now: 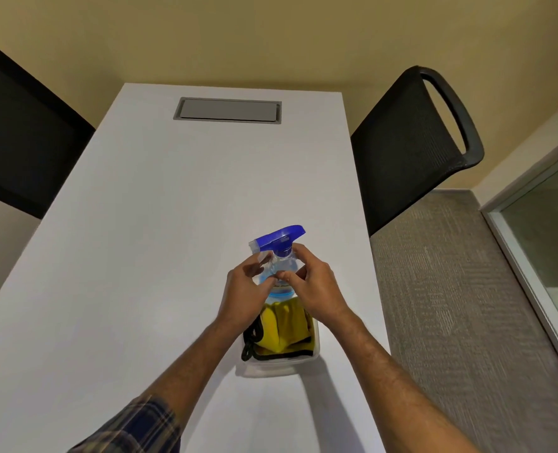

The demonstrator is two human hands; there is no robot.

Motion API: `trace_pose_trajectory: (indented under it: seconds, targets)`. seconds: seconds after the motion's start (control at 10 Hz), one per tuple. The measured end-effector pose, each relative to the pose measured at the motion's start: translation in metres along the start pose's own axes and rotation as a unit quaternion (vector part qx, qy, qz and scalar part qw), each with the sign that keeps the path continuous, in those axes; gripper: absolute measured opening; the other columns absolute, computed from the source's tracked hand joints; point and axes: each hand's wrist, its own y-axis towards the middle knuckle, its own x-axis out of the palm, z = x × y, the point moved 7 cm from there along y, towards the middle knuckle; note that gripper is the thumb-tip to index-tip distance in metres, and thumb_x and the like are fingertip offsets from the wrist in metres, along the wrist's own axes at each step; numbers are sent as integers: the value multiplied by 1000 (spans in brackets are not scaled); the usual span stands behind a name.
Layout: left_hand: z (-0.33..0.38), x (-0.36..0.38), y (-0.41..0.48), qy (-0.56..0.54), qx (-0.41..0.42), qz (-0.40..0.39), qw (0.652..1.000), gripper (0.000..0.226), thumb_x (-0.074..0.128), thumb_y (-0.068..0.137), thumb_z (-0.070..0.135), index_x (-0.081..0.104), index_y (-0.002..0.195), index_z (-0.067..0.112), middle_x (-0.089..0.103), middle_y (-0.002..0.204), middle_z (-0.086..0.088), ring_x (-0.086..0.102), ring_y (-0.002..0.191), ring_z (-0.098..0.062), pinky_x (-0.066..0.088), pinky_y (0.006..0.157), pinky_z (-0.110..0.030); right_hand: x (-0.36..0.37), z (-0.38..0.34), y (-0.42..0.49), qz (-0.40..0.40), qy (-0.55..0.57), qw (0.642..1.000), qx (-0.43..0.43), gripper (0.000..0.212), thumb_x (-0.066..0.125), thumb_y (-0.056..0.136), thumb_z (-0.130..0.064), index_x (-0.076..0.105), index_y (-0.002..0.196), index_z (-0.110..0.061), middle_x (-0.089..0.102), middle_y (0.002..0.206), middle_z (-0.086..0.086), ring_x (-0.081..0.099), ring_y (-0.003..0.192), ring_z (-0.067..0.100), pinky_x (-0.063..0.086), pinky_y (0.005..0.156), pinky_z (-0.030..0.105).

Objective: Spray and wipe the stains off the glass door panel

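Note:
A clear spray bottle (282, 266) with a blue trigger head stands upright at the far end of a clear plastic tub (277, 366) on the white table (160, 243). My left hand (243, 297) and my right hand (317, 289) curl around the bottle's body from either side, fingertips touching it. A yellow cloth (286, 328) with black trim lies folded in the tub, just below my hands. The glass door panel (545, 237) in a pale metal frame is at the right edge of the view.
A black mesh chair (411, 148) stands at the table's right side, and a dark chair (19, 138) at its left. A grey cable hatch (228, 109) is set in the table's far end. Grey carpet (451, 305) lies between table and door.

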Motion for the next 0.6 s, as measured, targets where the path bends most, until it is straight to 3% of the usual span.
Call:
trace_pose_trajectory:
  seconds: [0.1,0.2,0.3,0.4,0.5,0.6]
  targets:
    - [-5,2,0,-2,-10,7,1000,54,75,91,20,57,142,20,68,137,-4,65,124,-20,51,94,-29,2,5,3,1,8,1000,-4,53,70,96,-25,49,144,-27,67,135,0,68,83,4,50,64,0]
    - [-6,2,-1,5,-16,14,1000,56,75,91,21,56,143,21,66,139,-4,64,127,-22,50,93,-28,4,6,3,-5,12,1000,-1,56,70,96,-25,47,147,-28,64,141,-1,71,102,14,55,77,10]
    - [-3,1,-8,27,-23,22,999,59,76,90,27,54,145,22,63,144,-4,61,131,-25,50,102,-36,0,3,-2,-3,-13,1000,2,62,72,95,-28,43,150,-29,59,147,0,68,117,24,58,97,35]
    - [8,-6,-26,44,-16,51,998,60,73,91,35,54,146,21,60,148,-2,59,133,-26,48,104,-34,-15,-2,-18,27,-35,999,2,61,69,95,-39,43,149,-32,54,151,-4,67,114,20,59,96,37]
    - [31,-23,-61,56,34,116,991,50,66,93,42,63,136,17,67,139,-3,64,127,-23,45,95,-16,-35,-13,-45,82,-42,996,-13,54,57,97,-54,46,146,-34,53,151,-6,62,120,14,55,100,35]
    - [55,-37,-107,84,135,169,973,52,55,93,47,67,131,14,70,134,-5,66,125,-25,49,98,-19,-48,-27,-79,127,-86,987,-52,60,44,97,-64,46,147,-31,48,156,-4,44,143,18,32,117,36]
